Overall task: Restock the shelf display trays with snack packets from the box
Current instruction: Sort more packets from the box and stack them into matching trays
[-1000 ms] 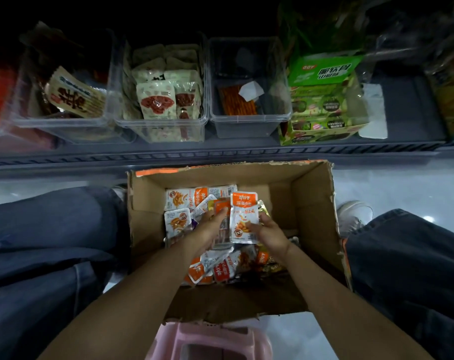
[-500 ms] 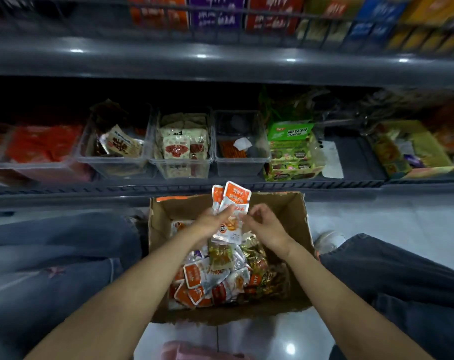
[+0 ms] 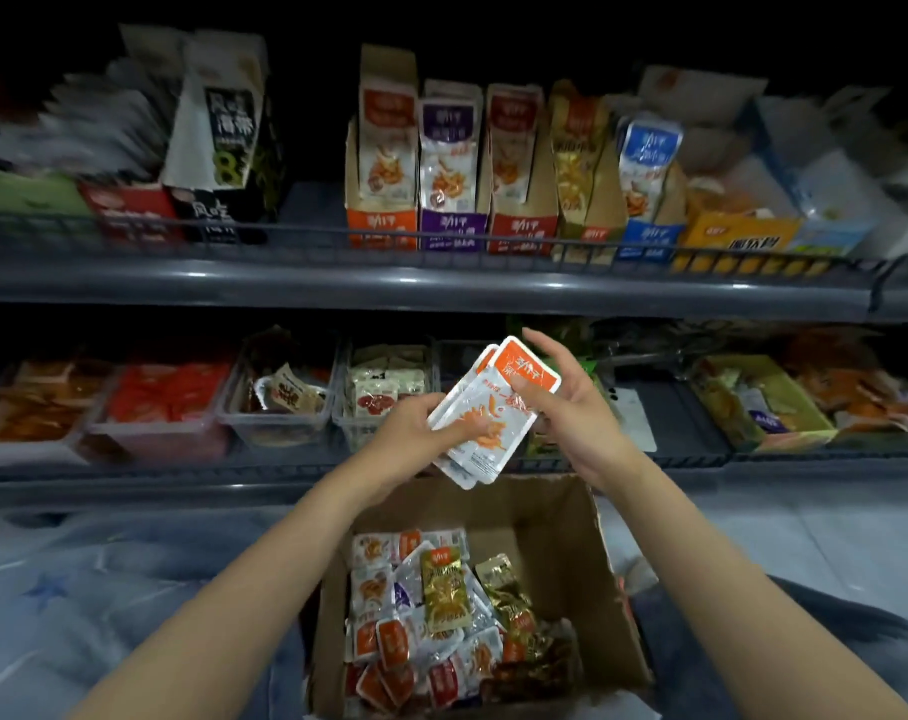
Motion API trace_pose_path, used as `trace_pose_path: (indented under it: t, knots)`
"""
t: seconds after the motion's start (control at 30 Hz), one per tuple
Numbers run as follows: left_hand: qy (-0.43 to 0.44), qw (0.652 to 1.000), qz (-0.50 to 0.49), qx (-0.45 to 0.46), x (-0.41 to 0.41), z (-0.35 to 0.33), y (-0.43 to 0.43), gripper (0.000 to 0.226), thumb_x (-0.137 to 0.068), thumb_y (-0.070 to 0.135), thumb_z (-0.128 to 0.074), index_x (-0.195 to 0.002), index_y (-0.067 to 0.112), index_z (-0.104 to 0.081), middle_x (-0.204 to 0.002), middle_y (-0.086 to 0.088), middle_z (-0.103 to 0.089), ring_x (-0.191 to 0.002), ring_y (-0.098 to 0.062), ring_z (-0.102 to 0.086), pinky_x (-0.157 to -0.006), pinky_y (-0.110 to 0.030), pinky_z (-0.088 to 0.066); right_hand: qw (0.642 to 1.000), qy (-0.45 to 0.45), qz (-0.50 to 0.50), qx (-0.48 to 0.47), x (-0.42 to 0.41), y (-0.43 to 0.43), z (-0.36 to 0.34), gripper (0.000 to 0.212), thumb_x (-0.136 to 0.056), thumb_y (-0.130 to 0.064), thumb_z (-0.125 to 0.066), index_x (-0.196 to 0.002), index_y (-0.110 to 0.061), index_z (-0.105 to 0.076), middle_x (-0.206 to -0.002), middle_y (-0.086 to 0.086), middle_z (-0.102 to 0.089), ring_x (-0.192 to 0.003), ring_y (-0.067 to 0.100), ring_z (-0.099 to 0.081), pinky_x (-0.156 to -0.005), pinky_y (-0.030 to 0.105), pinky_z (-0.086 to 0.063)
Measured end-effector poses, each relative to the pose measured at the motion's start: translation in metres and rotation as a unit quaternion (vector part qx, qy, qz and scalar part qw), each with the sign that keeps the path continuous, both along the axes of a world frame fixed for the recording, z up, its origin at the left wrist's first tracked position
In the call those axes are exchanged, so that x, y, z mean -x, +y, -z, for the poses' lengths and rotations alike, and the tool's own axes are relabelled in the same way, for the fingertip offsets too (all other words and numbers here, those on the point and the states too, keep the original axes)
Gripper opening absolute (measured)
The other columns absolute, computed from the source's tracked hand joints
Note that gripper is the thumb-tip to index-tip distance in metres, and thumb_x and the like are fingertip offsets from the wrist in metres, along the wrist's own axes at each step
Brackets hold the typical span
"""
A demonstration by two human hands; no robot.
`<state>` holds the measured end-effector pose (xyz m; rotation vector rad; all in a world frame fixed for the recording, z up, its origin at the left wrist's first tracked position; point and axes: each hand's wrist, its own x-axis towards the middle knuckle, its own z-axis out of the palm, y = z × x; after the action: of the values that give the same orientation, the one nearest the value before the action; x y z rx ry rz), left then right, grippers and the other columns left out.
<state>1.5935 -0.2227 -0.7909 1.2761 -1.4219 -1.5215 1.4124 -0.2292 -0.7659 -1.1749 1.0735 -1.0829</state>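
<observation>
A small stack of white packets with orange tops (image 3: 485,413) is held up in front of the lower shelf. My left hand (image 3: 415,426) grips its lower left edge, thumb across the front. My right hand (image 3: 566,402) pinches the stack's upper right side, index finger raised straight. Below them, a cardboard box (image 3: 571,558) on the floor holds several orange, white, gold and red packets (image 3: 436,615). On the upper shelf, cardboard display trays (image 3: 384,226) stand upright with packets of the same brand in orange, purple, red, yellow and blue.
Clear plastic bins (image 3: 280,413) with other snacks line the lower shelf, behind its grey rail (image 3: 181,475). A wire rail (image 3: 441,241) runs along the upper shelf's front. My knees in blue jeans (image 3: 103,605) flank the box.
Both hands have lifted the packet stack out of the box and up to the height of the lower shelf. My view has tilted upward, so the upper shelf's display trays now show.
</observation>
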Motion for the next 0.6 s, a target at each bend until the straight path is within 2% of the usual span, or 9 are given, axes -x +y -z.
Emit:
trace_pose_path:
  t: [0.1, 0.2, 0.27, 0.33, 0.4, 0.5, 0.6]
  knots:
    - [0.006, 0.999, 0.005, 0.045, -0.012, -0.034, 0.000, 0.015, -0.082, 0.021, -0.071, -0.096, 0.016, -0.069, -0.091, -0.002, -0.075, -0.080, -0.018, -0.072, -0.067, -0.032, -0.058, 1.000, -0.017, -0.007, 0.002, -0.008, -0.001, -0.029, 0.040, -0.092, -0.012, -0.058, -0.129, -0.028, -0.053, -0.112, 0.001, -0.068, -0.096, 0.016, -0.068, -0.074, 0.027, -0.056]
    - [0.037, 0.997, 0.012, 0.071, -0.022, -0.066, -0.001, 0.018, -0.084, 0.014, -0.067, -0.102, 0.009, -0.068, -0.091, -0.005, -0.074, -0.078, -0.017, -0.071, -0.059, -0.026, -0.056, 0.997, -0.076, -0.028, -0.019, -0.015, -0.007, -0.056, 0.042, -0.091, -0.012, -0.057, -0.130, -0.027, -0.054, -0.116, 0.003, -0.067, -0.101, 0.016, -0.067, -0.077, 0.028, -0.056]
    - [0.057, 0.995, 0.003, 0.081, -0.027, -0.082, -0.001, 0.015, -0.085, 0.013, -0.066, -0.099, 0.008, -0.068, -0.087, -0.004, -0.074, -0.074, -0.015, -0.071, -0.057, -0.023, -0.055, 0.993, -0.101, -0.044, -0.031, -0.019, -0.012, -0.072, 0.042, -0.090, -0.012, -0.057, -0.129, -0.028, -0.056, -0.118, 0.003, -0.067, -0.102, 0.016, -0.066, -0.078, 0.028, -0.056]
    - [0.072, 0.994, -0.019, 0.080, -0.030, -0.090, -0.002, 0.010, -0.084, 0.017, -0.066, -0.091, 0.010, -0.069, -0.077, 0.000, -0.074, -0.064, -0.010, -0.068, -0.051, -0.019, -0.051, 0.995, -0.094, -0.036, -0.020, -0.026, -0.016, -0.086, 0.040, -0.090, -0.012, -0.058, -0.127, -0.028, -0.057, -0.119, 0.004, -0.067, -0.100, 0.015, -0.066, -0.075, 0.027, -0.056]
    - [0.074, 0.994, -0.034, 0.073, -0.031, -0.097, -0.004, 0.008, -0.082, 0.019, -0.069, -0.089, 0.014, -0.069, -0.072, 0.004, -0.072, -0.055, -0.006, -0.062, -0.044, -0.016, -0.044, 0.998, -0.053, 0.011, 0.036, -0.033, -0.020, -0.094, 0.039, -0.090, -0.013, -0.060, -0.124, -0.032, -0.057, -0.116, 0.002, -0.067, -0.099, 0.015, -0.067, -0.075, 0.026, -0.056]
    - [0.074, 0.996, -0.014, 0.054, -0.034, -0.111, -0.011, 0.019, -0.079, 0.014, -0.073, -0.096, 0.018, -0.067, -0.083, 0.004, -0.073, -0.063, -0.005, -0.065, -0.046, -0.016, -0.046, 0.992, -0.015, 0.049, 0.112, -0.042, -0.024, -0.104, 0.040, -0.089, -0.017, -0.063, -0.124, -0.033, -0.055, -0.115, -0.002, -0.067, -0.103, 0.013, -0.066, -0.082, 0.027, -0.055]
    - [0.115, 0.993, 0.005, 0.016, -0.044, -0.123, -0.020, 0.021, -0.082, 0.008, -0.069, -0.102, 0.013, -0.065, -0.093, 0.000, -0.073, -0.079, -0.009, -0.070, -0.056, -0.015, -0.052, 0.995, -0.034, 0.019, 0.089, -0.045, -0.033, -0.115, 0.039, -0.089, -0.017, -0.062, -0.125, -0.030, -0.057, -0.117, 0.000, -0.067, -0.102, 0.016, -0.067, -0.080, 0.030, -0.057]
